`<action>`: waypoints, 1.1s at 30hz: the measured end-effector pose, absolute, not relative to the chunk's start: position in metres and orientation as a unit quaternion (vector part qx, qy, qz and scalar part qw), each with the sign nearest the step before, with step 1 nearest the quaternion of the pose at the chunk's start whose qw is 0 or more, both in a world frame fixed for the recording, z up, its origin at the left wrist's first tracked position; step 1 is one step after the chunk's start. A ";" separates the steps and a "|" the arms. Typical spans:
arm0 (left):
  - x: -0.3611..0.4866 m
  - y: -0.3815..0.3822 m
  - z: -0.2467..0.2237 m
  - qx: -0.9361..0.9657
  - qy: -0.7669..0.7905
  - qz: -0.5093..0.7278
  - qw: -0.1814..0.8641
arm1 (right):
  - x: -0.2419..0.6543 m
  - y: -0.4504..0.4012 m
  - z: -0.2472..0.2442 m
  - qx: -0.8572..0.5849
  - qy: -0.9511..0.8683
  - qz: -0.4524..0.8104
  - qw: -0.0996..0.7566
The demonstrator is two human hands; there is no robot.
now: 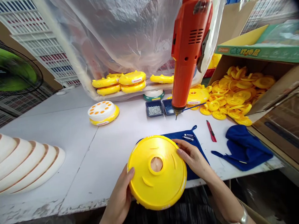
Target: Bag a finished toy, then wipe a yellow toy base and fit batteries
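A round yellow plastic disc (pixel 163 189) with a hole in its middle is held up over the table's front edge. My left hand (pixel 121 193) grips its left rim, thumb on the face. On its upper right rim my right hand (pixel 192 157) is closed, with the fingers partly behind it. Behind the disc lies a blue cloth (pixel 198 149) with small batteries (pixel 188 137) on it. An orange electric screwdriver (pixel 187 59) hangs bit-down above the table, touched by neither hand.
Dark trays, one with small screws (pixel 154 110), stand mid-table. Yellow parts (pixel 238 90) spill from a box at right. A red cutter (pixel 211 131), a white-topped yellow unit (pixel 102 112) and stacked white pieces (pixel 28 165) lie around. A fan (pixel 17 70) is far left.
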State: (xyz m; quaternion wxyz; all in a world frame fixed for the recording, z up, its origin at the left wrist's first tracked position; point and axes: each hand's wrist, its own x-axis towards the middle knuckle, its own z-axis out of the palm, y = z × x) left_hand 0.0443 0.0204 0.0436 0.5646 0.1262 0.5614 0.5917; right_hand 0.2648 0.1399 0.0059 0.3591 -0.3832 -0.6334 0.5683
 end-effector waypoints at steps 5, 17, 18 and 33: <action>0.040 0.043 0.032 0.132 0.541 0.605 0.569 | 0.292 0.163 0.015 -0.434 -0.635 0.516 0.376; 0.030 0.057 0.000 0.087 0.539 0.589 0.595 | 0.375 0.296 0.028 -0.594 -0.590 0.335 0.431; 0.030 0.056 -0.001 0.087 0.540 0.585 0.598 | 0.370 0.303 0.026 -0.590 -0.589 0.344 0.431; 0.031 0.054 -0.004 0.111 0.553 0.584 0.584 | 0.303 0.353 0.057 -0.473 -0.709 0.274 0.445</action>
